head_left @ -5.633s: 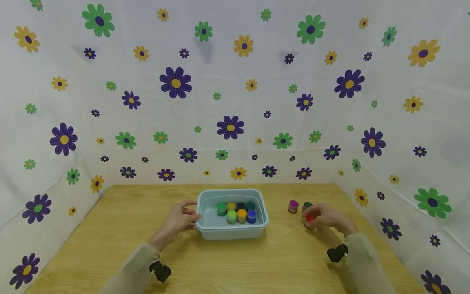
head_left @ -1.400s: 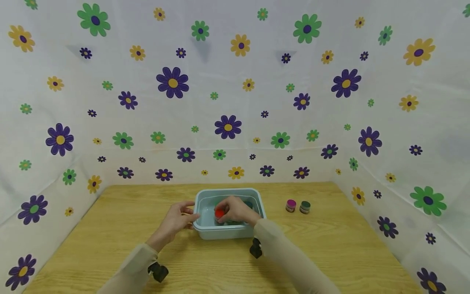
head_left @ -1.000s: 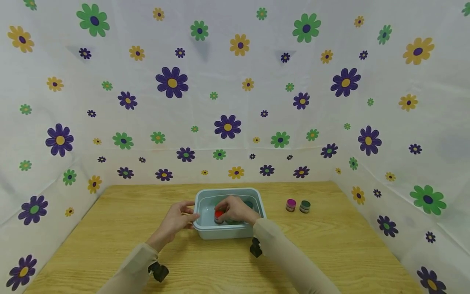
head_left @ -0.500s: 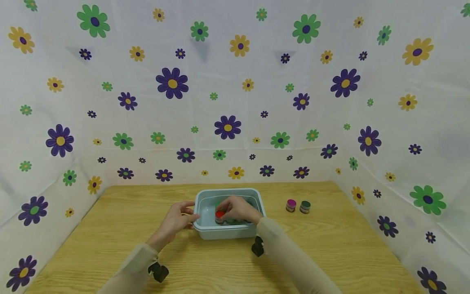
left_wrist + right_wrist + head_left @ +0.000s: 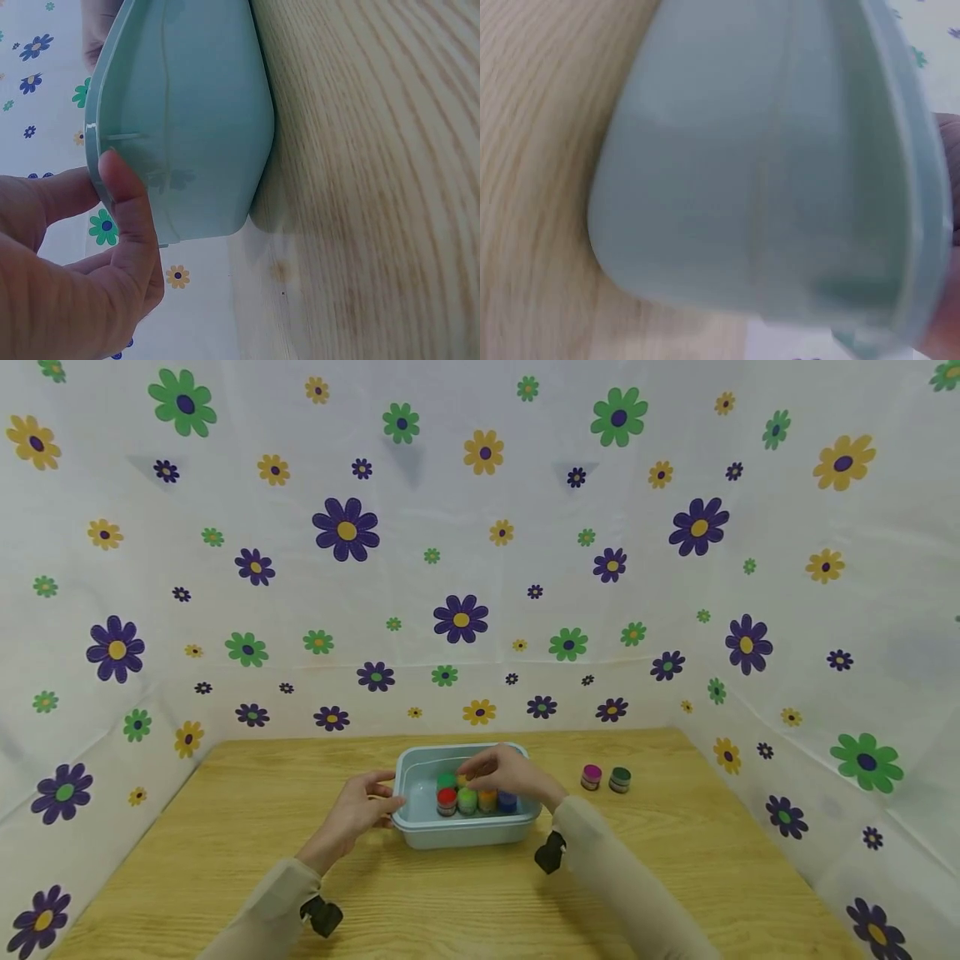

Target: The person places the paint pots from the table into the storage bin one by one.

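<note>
A pale blue plastic tub (image 5: 465, 837) stands on the table with several small paint jars inside. My left hand (image 5: 362, 806) grips its left rim; the left wrist view shows thumb and fingers pinching the tub wall (image 5: 210, 127). In the front row sit a red-lidded jar (image 5: 446, 802), a light green one (image 5: 467, 802), an orange one (image 5: 487, 802) and a blue one (image 5: 507, 803). Behind them are a green jar (image 5: 446, 782) and a yellow jar (image 5: 464, 780). My right hand (image 5: 517, 774) hovers over the tub, fingers loosely bent, hiding its back right part.
To the right of the tub, a magenta-lidded jar (image 5: 591, 777) and a dark green-lidded jar (image 5: 619, 779) stand side by side on the wooden table (image 5: 450, 902). A white cloth with printed flowers (image 5: 461, 619) surrounds the table at the back and sides.
My right hand has carried the red jar from the table into the tub, let go of it at the front left, and risen back to the right. My left hand has stayed on the rim.
</note>
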Tool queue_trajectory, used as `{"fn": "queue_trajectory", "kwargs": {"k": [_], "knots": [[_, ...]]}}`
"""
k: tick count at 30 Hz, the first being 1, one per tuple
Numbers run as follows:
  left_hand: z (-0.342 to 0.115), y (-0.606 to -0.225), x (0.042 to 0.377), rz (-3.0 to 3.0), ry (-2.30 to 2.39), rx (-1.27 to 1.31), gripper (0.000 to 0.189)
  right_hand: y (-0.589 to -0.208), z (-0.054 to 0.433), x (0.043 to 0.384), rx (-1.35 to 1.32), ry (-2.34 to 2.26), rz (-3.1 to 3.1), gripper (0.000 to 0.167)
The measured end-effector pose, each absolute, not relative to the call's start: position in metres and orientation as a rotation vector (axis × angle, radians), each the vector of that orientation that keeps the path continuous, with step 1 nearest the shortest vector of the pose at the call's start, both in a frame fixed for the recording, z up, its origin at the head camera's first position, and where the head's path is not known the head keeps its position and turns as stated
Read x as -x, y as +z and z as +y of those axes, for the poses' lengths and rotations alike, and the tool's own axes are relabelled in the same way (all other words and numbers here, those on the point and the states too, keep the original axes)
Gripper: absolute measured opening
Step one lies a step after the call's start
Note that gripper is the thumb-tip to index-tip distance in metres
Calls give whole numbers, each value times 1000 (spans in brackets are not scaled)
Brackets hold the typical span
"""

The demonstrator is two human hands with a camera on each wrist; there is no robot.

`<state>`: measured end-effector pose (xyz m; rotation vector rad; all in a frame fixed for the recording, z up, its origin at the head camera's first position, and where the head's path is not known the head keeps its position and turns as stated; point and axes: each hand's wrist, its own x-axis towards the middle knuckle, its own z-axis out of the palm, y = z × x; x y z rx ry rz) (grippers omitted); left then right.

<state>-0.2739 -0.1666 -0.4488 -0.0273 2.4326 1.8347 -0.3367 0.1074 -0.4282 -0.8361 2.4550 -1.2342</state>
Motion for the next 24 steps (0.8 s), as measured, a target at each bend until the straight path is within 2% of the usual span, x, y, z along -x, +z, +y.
{"fn": "queue_trajectory", "kwargs": {"k": [5, 12, 18, 24], "knots": [[-168, -450, 274, 2430, 1836, 30, 51, -424, 124, 338, 825, -1294, 2403, 30], [-168, -449, 275, 2427, 1843, 26, 52, -420, 145, 334, 781, -1417, 2400, 24], [-166, -448, 274, 2420, 1847, 17, 52, -414, 167, 330, 667, -1499, 2407, 32], [-167, -450, 275, 2421, 1848, 20, 53, -404, 188, 332, 638, -1582, 2449, 31]]}}
